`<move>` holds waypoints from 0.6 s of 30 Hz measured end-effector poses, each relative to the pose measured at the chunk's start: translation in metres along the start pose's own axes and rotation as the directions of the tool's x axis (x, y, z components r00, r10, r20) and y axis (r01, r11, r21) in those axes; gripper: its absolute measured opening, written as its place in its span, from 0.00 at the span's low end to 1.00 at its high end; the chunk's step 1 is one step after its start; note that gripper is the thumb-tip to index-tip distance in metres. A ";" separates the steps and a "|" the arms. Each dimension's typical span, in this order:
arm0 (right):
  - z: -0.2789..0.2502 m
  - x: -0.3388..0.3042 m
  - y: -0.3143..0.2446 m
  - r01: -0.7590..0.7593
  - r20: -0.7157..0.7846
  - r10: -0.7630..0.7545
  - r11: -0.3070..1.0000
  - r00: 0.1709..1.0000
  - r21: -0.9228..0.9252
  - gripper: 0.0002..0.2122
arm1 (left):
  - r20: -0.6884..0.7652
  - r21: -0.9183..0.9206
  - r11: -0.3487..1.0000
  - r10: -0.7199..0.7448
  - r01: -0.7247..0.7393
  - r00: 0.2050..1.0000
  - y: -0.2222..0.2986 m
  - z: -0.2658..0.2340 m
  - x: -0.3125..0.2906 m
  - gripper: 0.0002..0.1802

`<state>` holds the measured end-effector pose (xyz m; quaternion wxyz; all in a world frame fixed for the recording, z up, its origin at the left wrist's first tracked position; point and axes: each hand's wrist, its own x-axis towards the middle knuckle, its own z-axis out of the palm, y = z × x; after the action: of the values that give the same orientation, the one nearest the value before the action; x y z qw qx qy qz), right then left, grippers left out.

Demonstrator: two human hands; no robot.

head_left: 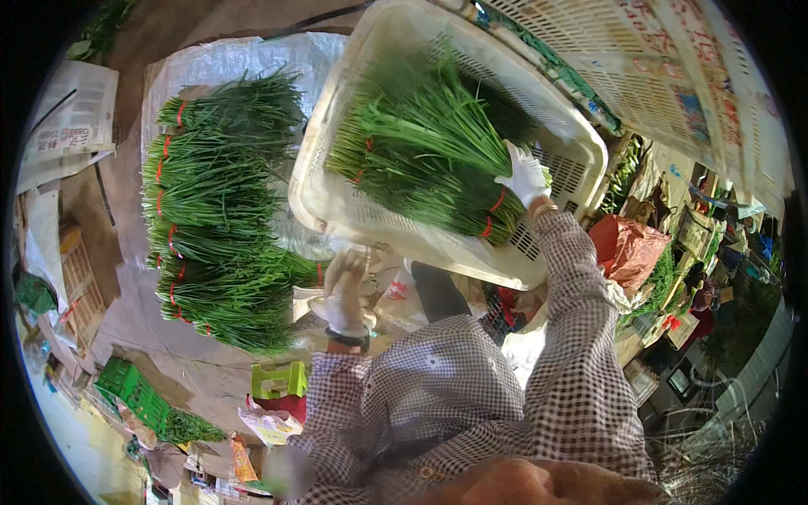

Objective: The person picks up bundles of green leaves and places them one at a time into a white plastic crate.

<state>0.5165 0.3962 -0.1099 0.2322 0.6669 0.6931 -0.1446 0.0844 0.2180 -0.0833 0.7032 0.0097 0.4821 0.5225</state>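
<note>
A bunch of garlic chives (459,126) lies inside the large white plastic crate (309,189), its leaves fanning to the upper left. My right hand (526,174), in a white glove, closes around the stem end of that bunch at the crate's right side. Other chive bunches (421,185) tied with red bands lie under and beside it. Outside the crate's near left corner is my gloved left hand (343,290), fingers apart, with nothing visible in it. Close to its left, a banded chive bunch (299,269) sticks out from the row of chives on the floor.
Several red-banded bunches (219,219) are stacked in a row on a pale plastic sheet (198,63) at left. A large perforated crate wall (640,67) rises at upper right. A red bag (631,251) stands at right; a yellow-green stool (278,380) and green crate (133,391) sit at lower left.
</note>
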 end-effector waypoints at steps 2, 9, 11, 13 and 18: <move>0.064 0.016 0.035 -0.068 0.202 0.073 0.997 0.977 -0.035 0.45 | -0.166 0.229 0.972 -0.018 0.057 0.986 0.000 -0.017 -0.006 0.25; 0.105 0.032 0.035 -0.302 0.444 0.157 0.912 0.882 0.278 0.39 | -0.595 0.288 0.918 -0.053 0.274 0.802 -0.019 -0.180 -0.041 0.20; 0.130 0.038 0.049 -0.245 0.459 0.226 0.969 0.859 -0.020 0.41 | -0.620 0.325 0.891 -0.052 0.316 0.783 -0.025 -0.192 -0.043 0.19; 0.146 0.042 0.055 -0.282 0.467 0.295 0.954 0.834 -0.100 0.41 | -0.480 0.489 0.830 0.000 0.268 0.877 -0.048 -0.215 -0.039 0.19; 0.137 0.030 0.053 -0.320 0.302 0.321 0.946 0.898 -0.054 0.38 | -0.368 0.403 0.898 -0.015 0.174 0.930 -0.138 -0.332 -0.023 0.20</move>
<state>0.5863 0.3557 -0.2364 0.3586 0.7407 0.5297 -0.2052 -0.0435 -0.0247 -0.3169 0.6098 0.0458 0.7040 0.3611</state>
